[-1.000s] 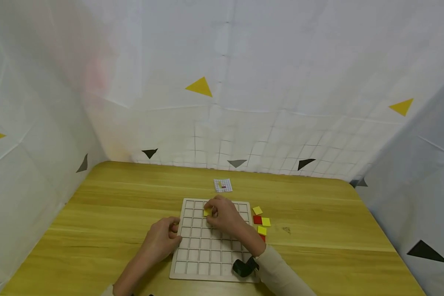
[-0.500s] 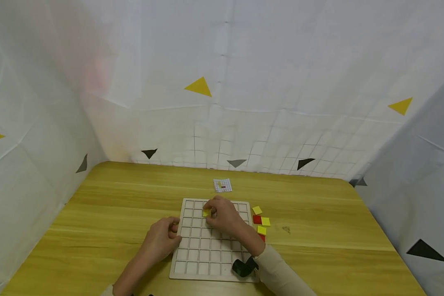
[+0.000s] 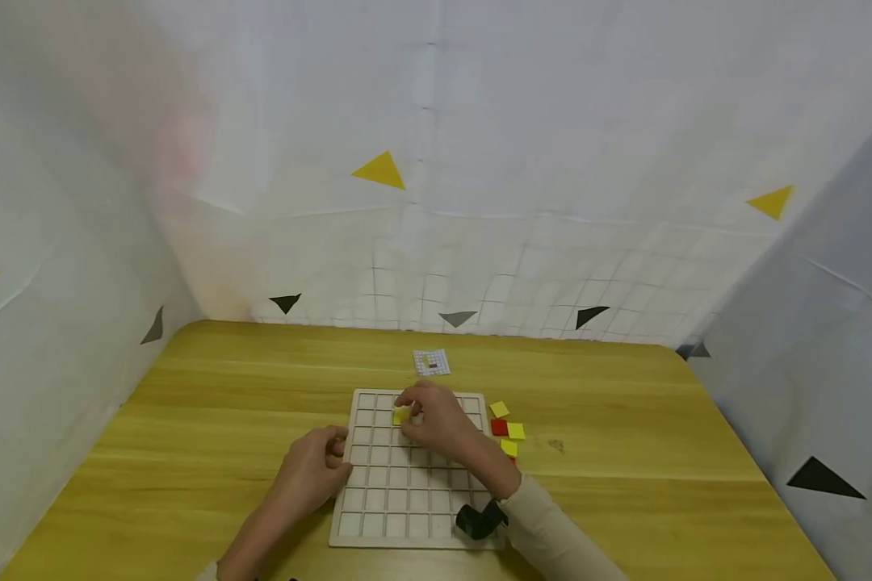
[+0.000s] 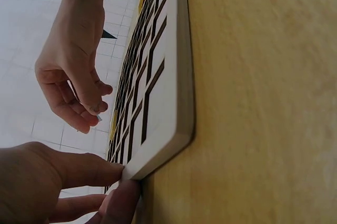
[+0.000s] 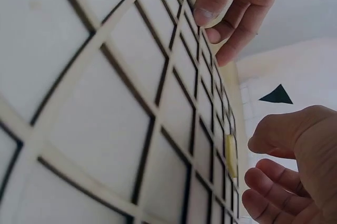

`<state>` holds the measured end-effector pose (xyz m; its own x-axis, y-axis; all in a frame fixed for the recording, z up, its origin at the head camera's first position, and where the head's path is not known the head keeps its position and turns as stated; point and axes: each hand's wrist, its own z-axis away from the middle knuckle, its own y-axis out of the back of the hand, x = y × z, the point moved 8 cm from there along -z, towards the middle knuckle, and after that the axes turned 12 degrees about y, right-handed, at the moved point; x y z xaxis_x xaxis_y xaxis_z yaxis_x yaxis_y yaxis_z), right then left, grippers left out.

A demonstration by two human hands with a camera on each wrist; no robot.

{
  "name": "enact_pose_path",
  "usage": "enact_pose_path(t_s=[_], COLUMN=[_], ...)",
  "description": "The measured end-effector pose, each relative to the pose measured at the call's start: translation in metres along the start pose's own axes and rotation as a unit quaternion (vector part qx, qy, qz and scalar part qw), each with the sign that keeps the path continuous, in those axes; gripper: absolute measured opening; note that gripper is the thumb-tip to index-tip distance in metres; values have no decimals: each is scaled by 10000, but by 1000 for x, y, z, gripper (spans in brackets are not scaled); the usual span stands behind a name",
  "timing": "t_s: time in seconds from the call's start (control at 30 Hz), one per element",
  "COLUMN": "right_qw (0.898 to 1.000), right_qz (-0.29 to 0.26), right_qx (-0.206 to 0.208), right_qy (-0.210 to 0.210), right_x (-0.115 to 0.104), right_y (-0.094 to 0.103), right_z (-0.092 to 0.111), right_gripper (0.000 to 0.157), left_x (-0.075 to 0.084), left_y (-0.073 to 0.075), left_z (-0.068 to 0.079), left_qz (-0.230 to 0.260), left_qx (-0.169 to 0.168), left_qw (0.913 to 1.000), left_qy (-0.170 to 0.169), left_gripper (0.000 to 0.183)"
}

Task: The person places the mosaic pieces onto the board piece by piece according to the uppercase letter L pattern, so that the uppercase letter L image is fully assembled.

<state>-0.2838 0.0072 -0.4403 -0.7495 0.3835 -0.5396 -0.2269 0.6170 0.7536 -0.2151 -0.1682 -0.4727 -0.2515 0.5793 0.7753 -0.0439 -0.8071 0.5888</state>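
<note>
A pale wooden grid board (image 3: 385, 502) lies on the table. One yellow square tile (image 5: 230, 154) sits in a cell of its upper left part. My left hand (image 3: 308, 470) pinches the board's left edge between thumb and fingers, as the left wrist view also shows near a corner (image 4: 134, 170). Over the board, my right hand (image 3: 439, 421) hangs beside that tile. In the right wrist view its thumb and fingers (image 5: 274, 192) are loosely bent, apart from the tile, with nothing seen between them.
Right of the board lie loose yellow tiles (image 3: 515, 432) and red tiles (image 3: 499, 428). A small printed grid card (image 3: 432, 362) rests behind the board. Over the board's lower right is a black wrist device (image 3: 480, 520). White sheeting (image 3: 552, 121) surrounds the table (image 3: 625, 452).
The head view has shifted slightly, so everything sits a little further left. More of the yellow tile shows beside my right fingers. My left hand stays at the board's edge.
</note>
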Motion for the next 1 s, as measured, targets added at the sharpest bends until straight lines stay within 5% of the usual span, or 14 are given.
enact_pose_path(t_s=[0.47,1.0], right_qw=[9996,9986], right_qz=[212,428], right_qx=[171,310], right_qy=[95,18], right_x=[-18,-12], right_y=[26,53], right_z=[16,52], right_gripper=[19,22], left_x=[-3,-1], left_y=[2,1], left_z=[0,0], left_qz=[26,49], left_qx=[-7,-22], left_qw=[10000,10000], left_qy=[71,38], left_gripper=[49,48])
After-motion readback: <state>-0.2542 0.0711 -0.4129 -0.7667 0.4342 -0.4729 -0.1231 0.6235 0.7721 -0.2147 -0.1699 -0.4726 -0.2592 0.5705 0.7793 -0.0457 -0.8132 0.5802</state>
